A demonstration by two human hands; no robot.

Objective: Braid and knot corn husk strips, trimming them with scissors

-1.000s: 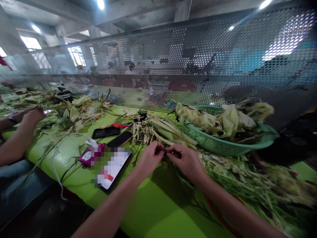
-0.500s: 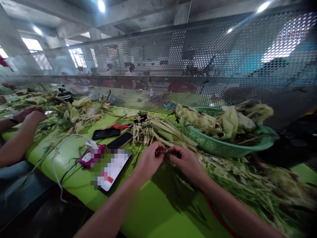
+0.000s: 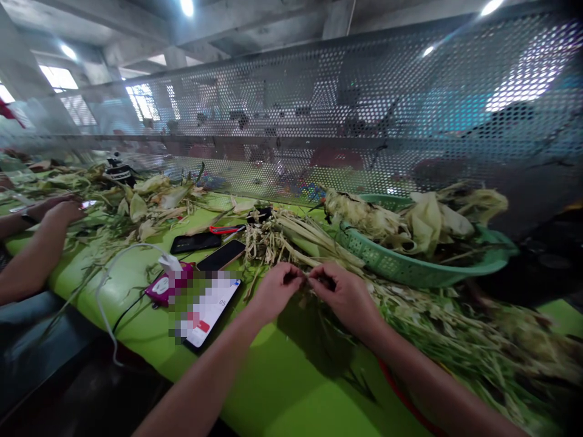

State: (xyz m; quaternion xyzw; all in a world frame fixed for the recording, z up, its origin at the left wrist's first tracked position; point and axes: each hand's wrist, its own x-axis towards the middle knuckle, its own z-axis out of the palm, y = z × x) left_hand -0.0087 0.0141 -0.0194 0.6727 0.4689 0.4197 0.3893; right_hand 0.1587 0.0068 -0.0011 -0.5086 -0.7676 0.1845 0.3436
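My left hand (image 3: 276,290) and my right hand (image 3: 342,294) meet over the green table (image 3: 291,376), both pinched on a thin pale plant stalk (image 3: 308,277) held between their fingertips. The stalk is small and partly hidden by my fingers. Just beyond my hands lies a bundle of pale green stalks and dry husks (image 3: 296,237). A heap of more stalks and trimmings (image 3: 455,328) spreads to the right of my right hand.
A green plastic basket (image 3: 410,267) full of husks stands behind right. Phones (image 3: 207,306) (image 3: 195,243), a pink pouch (image 3: 161,288) and a white cable (image 3: 107,285) lie left. Another person's hands (image 3: 59,212) work far left. A perforated metal screen (image 3: 319,121) walls the back.
My hands stay pinched together on the stalk, with only small finger shifts. The other person's hands at far left moved slightly.
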